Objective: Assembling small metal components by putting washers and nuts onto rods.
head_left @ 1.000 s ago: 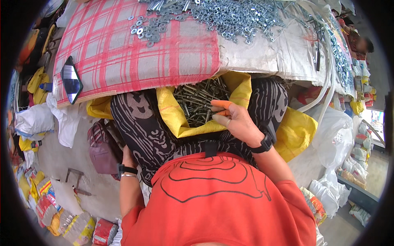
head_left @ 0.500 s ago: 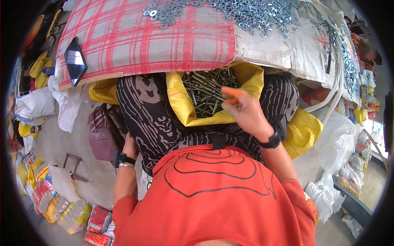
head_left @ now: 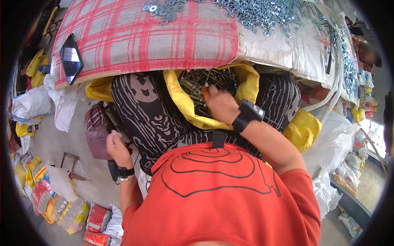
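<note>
A yellow woven sack (head_left: pixel 182 102) stands between my legs with its mouth spread wide. Long metal bolts (head_left: pixel 213 78) fill it in a loose heap. My right hand (head_left: pixel 223 105) reaches over the near rim into the sack, with orange covering (head_left: pixel 205 91) on its fingers. The fingertips are down among the bolts, so what they grip is hidden. My left hand (head_left: pixel 118 148) is raised beside my left thigh, close to a purple bag (head_left: pixel 98 141). Its fingers are curled together; anything inside them cannot be made out. Both wrists carry black bands.
Over the sack's far side juts a table edge with a red-and-white checked cloth (head_left: pixel 147 41). Flat washers (head_left: pixel 166 12) and a heap of small metal nuts (head_left: pixel 262 16) lie on top. A dark phone (head_left: pixel 72 59) rests at the left corner. Filled packets (head_left: pixel 98 217) sit on the floor.
My right hand has moved left and lower into the sack, among the bolts. My left hand has come away from beside my thigh and lifted outward and nearer to me.
</note>
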The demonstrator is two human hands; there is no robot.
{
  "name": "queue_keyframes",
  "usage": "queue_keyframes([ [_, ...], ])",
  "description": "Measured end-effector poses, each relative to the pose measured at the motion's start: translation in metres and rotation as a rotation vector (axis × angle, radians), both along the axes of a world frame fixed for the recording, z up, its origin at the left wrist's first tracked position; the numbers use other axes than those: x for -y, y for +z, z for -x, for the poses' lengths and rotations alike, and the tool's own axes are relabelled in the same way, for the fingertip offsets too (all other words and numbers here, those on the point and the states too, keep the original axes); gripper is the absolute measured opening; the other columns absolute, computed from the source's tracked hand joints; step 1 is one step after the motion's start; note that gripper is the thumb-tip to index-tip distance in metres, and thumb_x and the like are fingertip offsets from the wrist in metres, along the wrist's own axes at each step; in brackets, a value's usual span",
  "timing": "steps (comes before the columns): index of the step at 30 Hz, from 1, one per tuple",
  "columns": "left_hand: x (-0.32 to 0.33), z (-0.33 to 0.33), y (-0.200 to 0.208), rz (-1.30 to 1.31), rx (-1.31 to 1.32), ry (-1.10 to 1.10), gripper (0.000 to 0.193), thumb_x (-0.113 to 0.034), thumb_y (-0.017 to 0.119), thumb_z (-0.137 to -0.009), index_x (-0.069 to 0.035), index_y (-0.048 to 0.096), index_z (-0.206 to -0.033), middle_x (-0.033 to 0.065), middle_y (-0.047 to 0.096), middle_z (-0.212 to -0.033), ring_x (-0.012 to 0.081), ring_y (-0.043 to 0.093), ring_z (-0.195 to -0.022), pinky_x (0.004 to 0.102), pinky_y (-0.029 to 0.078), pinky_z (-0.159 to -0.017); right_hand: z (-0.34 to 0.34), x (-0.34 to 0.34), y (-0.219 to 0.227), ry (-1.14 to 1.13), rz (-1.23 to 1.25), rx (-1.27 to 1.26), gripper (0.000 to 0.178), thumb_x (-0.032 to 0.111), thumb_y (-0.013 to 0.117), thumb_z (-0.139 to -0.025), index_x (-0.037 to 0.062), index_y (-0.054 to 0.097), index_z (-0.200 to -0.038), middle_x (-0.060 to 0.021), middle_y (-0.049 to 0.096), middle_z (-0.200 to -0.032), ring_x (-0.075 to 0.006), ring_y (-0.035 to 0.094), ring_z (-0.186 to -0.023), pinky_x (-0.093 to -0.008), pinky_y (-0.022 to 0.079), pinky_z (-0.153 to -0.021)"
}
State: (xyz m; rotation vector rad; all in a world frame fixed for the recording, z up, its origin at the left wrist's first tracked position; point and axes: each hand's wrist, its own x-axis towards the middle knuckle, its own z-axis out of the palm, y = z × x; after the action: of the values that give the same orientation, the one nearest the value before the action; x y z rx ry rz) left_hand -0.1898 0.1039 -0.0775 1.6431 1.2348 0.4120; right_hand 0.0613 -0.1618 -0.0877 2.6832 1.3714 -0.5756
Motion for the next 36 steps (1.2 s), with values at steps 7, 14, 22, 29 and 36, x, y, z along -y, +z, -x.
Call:
queue_keyframes([
  [7, 0.067, -0.124, 0.062, -0.219, 0.302, -0.516, 0.027, -0.010, 0.054, -0.096, 0.004, 0.055, -0.119, 0.0108, 0.057, -0.111, 0.0177, 0.059, -0.095, 0.0294, 0.046, -0.090, -0.022, -0.006, -0.004, -0.026, -0.194, -0.109, 0.024, 0.011, 0.053, -0.082, 0.0102, 0.064, -0.102, -0.0178, 0.059, -0.089, -0.0335, 0.063, -0.074, -0.0432, 0.054, -0.062],
  [14, 0.080, -0.184, 0.013, 0.583, 0.273, -0.357, 0.029, -0.004, 0.062, -0.087, 0.001, 0.054, -0.115, 0.0044, 0.060, -0.100, 0.0147, 0.057, -0.090, 0.0283, 0.044, -0.082, -0.038, 0.024, 0.063, -0.270, -0.293, -0.004, 0.031, 0.023, 0.066, -0.080, 0.0002, 0.062, -0.101, -0.0195, 0.061, -0.100, -0.0344, 0.064, -0.082, -0.0427, 0.053, -0.070],
  [22, 0.100, -0.172, 0.003, 0.684, 0.191, -0.365, 0.032, 0.007, 0.045, -0.077, 0.002, 0.057, -0.106, 0.0064, 0.060, -0.092, 0.0159, 0.057, -0.079, 0.0297, 0.046, -0.070, -0.012, 0.078, 0.063, -0.892, -0.231, -0.210, 0.062, 0.031, 0.073, -0.078, -0.0027, 0.050, -0.124, -0.0250, 0.064, -0.102, -0.0411, 0.063, -0.090, -0.0429, 0.051, -0.076],
  [29, 0.117, -0.096, -0.003, 0.742, 0.250, -0.298, 0.034, -0.002, 0.045, -0.083, 0.003, 0.056, -0.114, 0.0072, 0.062, -0.088, 0.0171, 0.058, -0.078, 0.0323, 0.047, -0.068, 0.049, 0.117, 0.037, -0.906, -0.707, -0.706, 0.022, 0.010, 0.058, -0.085, -0.0034, 0.062, -0.102, -0.0165, 0.066, -0.088, -0.0270, 0.065, -0.080, -0.0376, 0.049, -0.072],
  [36, 0.083, -0.196, 0.020, 0.739, 0.247, -0.367, 0.022, 0.002, 0.042, -0.082, 0.000, 0.056, -0.098, 0.0057, 0.059, -0.083, 0.0160, 0.059, -0.071, 0.0301, 0.050, -0.068, -0.024, 0.077, 0.053, -1.269, -0.910, -0.863, 0.021, 0.003, 0.054, -0.087, -0.0037, 0.060, -0.106, -0.0015, 0.062, -0.092, -0.0088, 0.056, -0.081, -0.0257, 0.046, -0.071],
])
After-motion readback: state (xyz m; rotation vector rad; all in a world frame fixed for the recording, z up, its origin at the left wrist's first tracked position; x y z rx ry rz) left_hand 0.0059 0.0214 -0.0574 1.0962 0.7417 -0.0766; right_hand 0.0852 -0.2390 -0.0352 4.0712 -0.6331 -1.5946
